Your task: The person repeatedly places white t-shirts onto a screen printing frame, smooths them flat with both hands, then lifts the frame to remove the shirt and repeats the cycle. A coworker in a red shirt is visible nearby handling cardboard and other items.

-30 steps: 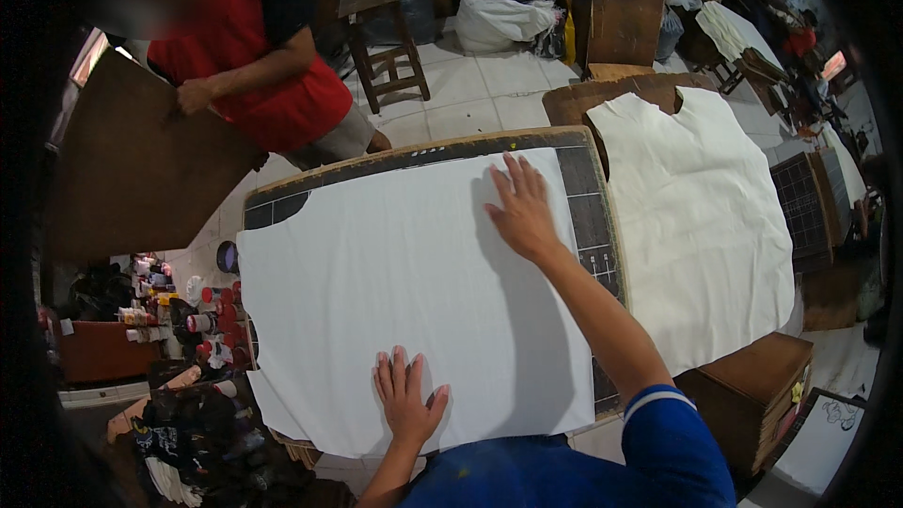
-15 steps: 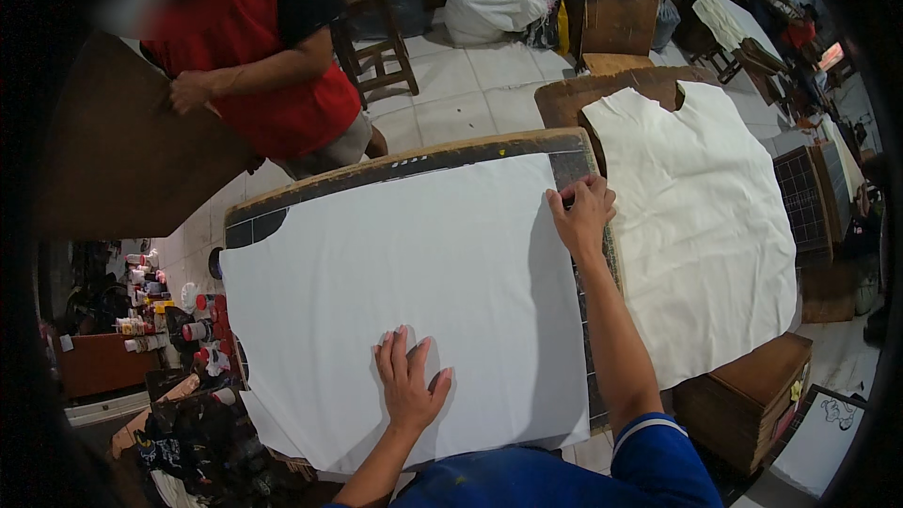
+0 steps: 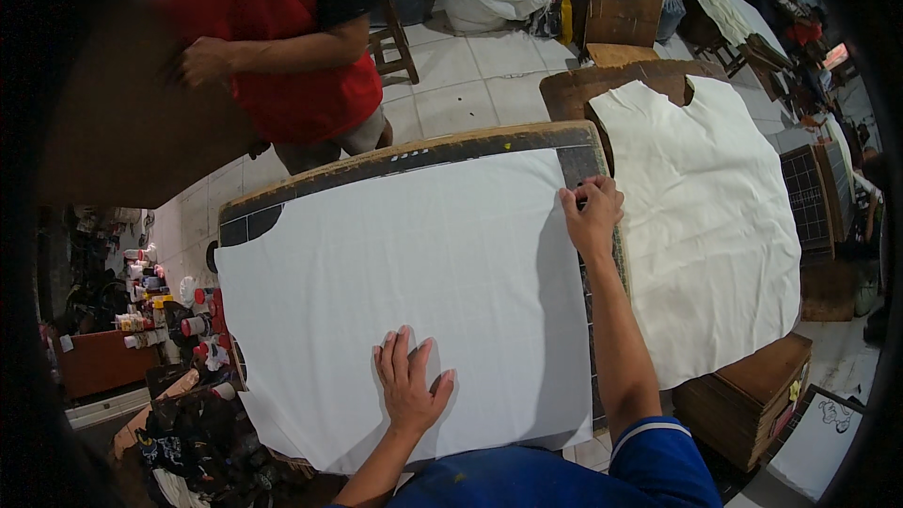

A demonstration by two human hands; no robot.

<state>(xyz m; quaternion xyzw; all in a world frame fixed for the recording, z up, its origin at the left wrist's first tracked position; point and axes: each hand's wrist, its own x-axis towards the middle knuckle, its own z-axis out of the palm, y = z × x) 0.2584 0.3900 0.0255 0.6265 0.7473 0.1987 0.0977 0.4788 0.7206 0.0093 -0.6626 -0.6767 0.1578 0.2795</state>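
Observation:
A large white fabric sheet [image 3: 404, 263] lies spread over a dark gridded cutting board [image 3: 414, 155] in front of me. My left hand [image 3: 412, 386] rests flat on the cloth near its front edge, fingers spread. My right hand [image 3: 593, 214] is at the sheet's right edge, fingers curled and pinching the cloth where it meets the board's gridded strip.
A cut white garment piece [image 3: 705, 216] lies on a wooden table to the right. A person in a red top [image 3: 292, 56] stands at the far side beside a brown tabletop [image 3: 113, 132]. Bottles and clutter [image 3: 160, 320] crowd the floor at left. Wooden stools stand further back.
My right hand slid from the middle top of the sheet across to its right edge and curled onto it. The left hand stayed flat on the cloth.

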